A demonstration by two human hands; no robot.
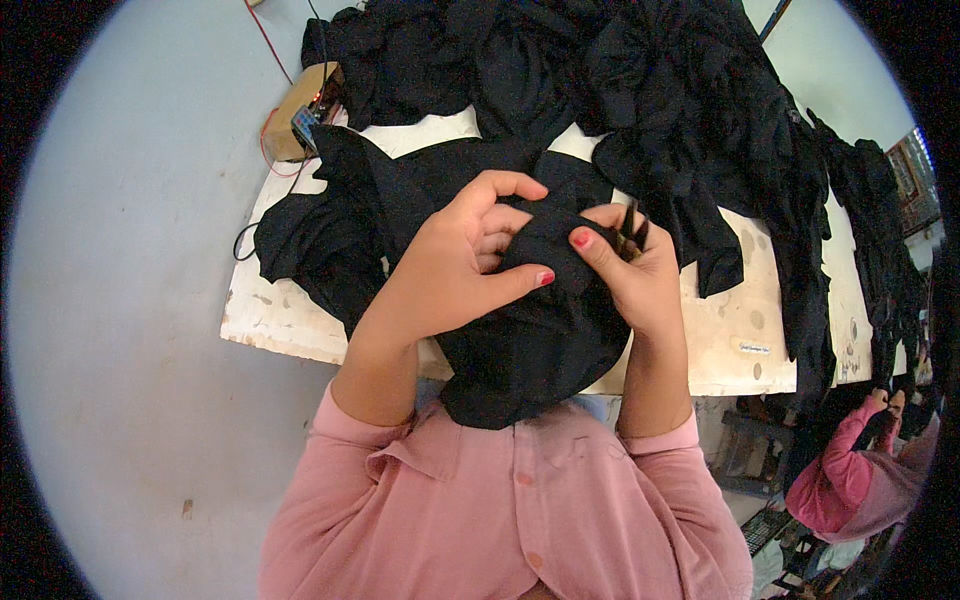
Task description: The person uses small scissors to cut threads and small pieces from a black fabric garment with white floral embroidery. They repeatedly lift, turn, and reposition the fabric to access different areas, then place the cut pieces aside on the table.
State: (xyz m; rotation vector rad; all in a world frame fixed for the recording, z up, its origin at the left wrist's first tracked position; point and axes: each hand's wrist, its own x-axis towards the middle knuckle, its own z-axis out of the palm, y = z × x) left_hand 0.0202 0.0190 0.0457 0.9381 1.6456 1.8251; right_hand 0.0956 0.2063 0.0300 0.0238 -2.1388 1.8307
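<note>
Both hands hold a black garment (530,340) lifted above a pale worktable (720,340). My left hand (455,265) grips a bunched fold of the cloth, thumb pressed on its front. My right hand (630,275) pinches the same fold from the right and also holds a small dark tool, probably thread snips (632,232), between its fingers. The garment hangs down from the hands toward my pink shirt and trails left across the table.
A large heap of black garments (650,90) covers the far and right side of the table. A small tan box with wires (300,115) sits at the table's far-left corner. Grey floor lies to the left. Another person in pink (850,480) works at lower right.
</note>
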